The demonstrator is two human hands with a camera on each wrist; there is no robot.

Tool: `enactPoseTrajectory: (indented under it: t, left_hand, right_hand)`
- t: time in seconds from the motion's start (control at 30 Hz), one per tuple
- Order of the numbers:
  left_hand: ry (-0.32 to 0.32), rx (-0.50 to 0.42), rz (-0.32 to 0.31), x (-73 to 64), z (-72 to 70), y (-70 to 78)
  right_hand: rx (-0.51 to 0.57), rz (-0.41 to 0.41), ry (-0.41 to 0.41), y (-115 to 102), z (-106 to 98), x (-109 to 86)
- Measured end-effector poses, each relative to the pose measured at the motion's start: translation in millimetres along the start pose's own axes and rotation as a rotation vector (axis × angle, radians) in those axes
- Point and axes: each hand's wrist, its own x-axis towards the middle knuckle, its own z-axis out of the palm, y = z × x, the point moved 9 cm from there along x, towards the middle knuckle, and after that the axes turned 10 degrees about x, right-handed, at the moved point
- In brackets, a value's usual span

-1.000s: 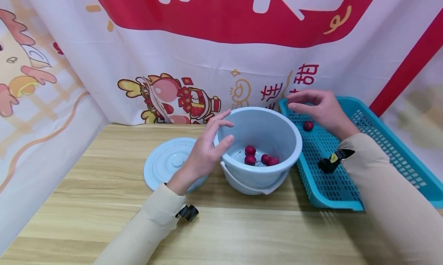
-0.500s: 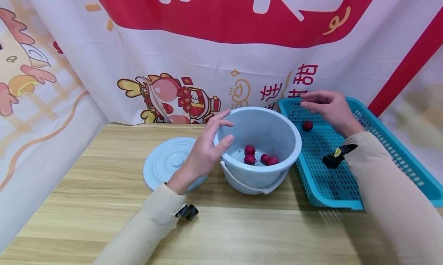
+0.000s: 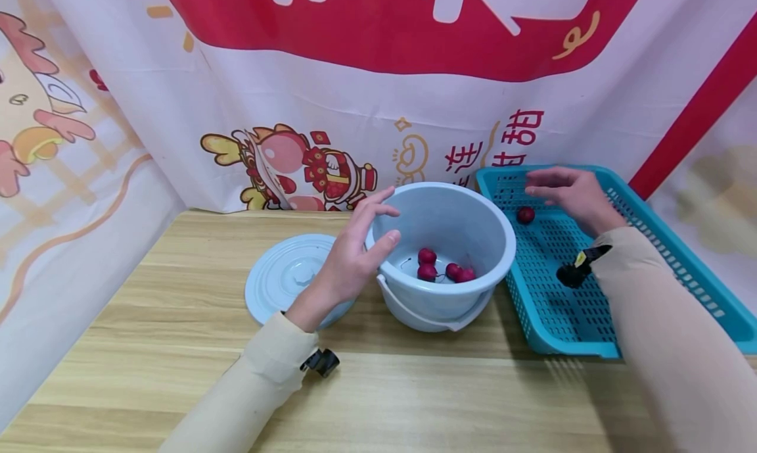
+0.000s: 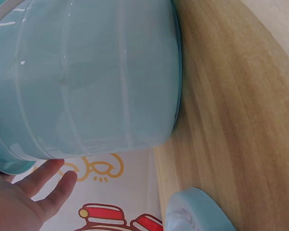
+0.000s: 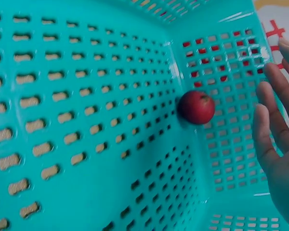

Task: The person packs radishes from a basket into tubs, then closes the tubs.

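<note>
A pale blue bucket (image 3: 426,305) stands mid-table with several red radishes (image 3: 427,272) on its bottom. At its left rim is my left hand (image 3: 351,256), fingers spread and slightly bent; whether they touch the rim I cannot tell. In the left wrist view, fingertips (image 4: 60,190) show beside the bucket wall (image 4: 86,82). Over the far part of a teal basket (image 3: 535,321) hovers my right hand (image 3: 573,196), loosely bent and holding nothing. One radish (image 5: 196,107) lies in the basket near its far wall, below and left of that hand in the head view.
A round pale blue lid (image 3: 280,275) lies on the wooden table (image 3: 177,308) left of the bucket, partly behind my left forearm. A printed cloth (image 3: 331,111) hangs behind. The basket stands close beside the bucket's right side.
My right hand has moved right, away from the bucket and farther over the basket. The left hand, the bucket and the radishes have stayed put.
</note>
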Motion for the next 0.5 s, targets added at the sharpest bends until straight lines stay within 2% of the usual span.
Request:
enactPoseTrajectory:
  t: [0.23,0.5]
  left_hand:
    - [0.000,0.000,-0.005,-0.2,-0.4,0.6]
    - [-0.001,-0.008,-0.003,0.2,0.3,0.3]
  right_hand:
    - [-0.038,0.068,-0.085,20.4,5.4,5.6]
    - [-0.089,0.123,-0.109,34.9,7.0,8.1]
